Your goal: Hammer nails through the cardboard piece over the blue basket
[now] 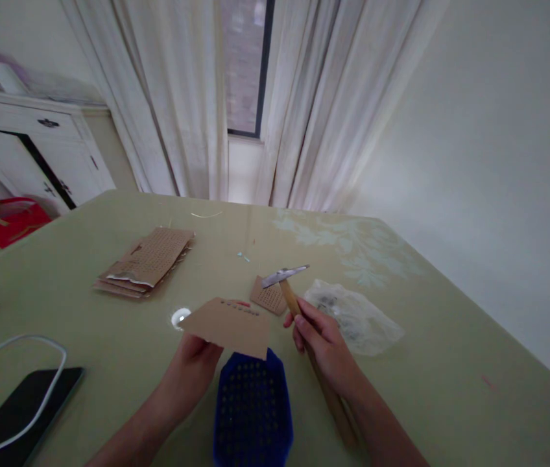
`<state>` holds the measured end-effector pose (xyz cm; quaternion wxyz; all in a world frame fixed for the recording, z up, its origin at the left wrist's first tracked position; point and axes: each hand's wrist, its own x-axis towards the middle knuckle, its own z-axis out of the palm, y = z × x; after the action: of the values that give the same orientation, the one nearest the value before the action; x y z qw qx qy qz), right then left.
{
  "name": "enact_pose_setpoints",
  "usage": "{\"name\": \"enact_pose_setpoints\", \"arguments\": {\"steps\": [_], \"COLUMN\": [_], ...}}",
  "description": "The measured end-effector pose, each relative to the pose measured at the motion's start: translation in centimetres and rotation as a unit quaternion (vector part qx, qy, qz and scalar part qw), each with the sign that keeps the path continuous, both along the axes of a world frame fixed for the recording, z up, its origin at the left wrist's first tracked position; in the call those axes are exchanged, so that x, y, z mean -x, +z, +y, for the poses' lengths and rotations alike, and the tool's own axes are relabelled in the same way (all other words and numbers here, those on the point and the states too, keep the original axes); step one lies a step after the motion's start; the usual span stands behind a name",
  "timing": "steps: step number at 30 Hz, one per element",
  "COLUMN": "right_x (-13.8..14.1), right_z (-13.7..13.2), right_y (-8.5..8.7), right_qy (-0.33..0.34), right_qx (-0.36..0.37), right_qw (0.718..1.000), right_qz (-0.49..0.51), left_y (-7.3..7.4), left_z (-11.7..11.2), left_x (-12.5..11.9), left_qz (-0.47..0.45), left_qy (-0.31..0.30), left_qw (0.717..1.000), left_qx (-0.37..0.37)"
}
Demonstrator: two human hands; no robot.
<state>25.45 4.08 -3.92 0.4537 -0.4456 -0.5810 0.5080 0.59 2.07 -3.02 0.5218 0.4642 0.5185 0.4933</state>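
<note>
1 wooden-handled metal hammer (288, 295): right hand (321, 334), fingers clamped round handle | 1 tan cardboard sheet (231, 327): left hand (197, 353), partly hidden fingers clamped beneath; by far end of 1 blue plastic basket (282, 395), perforated floor showing | 1 clear plastic bag (367, 324): small dark pieces, uncountable | pale green table (124, 337): 1 small brown cardboard piece (269, 298), 1 brown cardboard stack (151, 259)

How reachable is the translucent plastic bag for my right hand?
Probably yes: the translucent plastic bag lies beside your right hand with nothing evident between, though that hand grips the hammer.
</note>
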Motion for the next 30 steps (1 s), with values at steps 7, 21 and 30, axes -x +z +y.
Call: {"name": "enact_pose_setpoints", "arguments": {"steps": [7,21,30], "right_x": [-1.4,1.1,1.6], "right_z": [0.2,1.8,1.0], "right_y": [-1.0,-2.7,-2.8], "right_qy": [-0.048,-0.074,-0.077], "right_qx": [-0.161,-0.112,-0.115], "right_qw": [0.931,0.83,0.817], "right_qz": [-0.325,-0.541,-0.56], "left_y": [-0.6,-2.0,-1.4], "left_z": [0.6,1.2,1.2], "left_x": [-0.4,-0.1,-0.6], "left_qz": [-0.121,-0.158,-0.126], "left_qy": [0.05,0.102,0.111], "left_qw": [0.991,0.982,0.986], "left_qx": [0.019,0.006,0.008]}}
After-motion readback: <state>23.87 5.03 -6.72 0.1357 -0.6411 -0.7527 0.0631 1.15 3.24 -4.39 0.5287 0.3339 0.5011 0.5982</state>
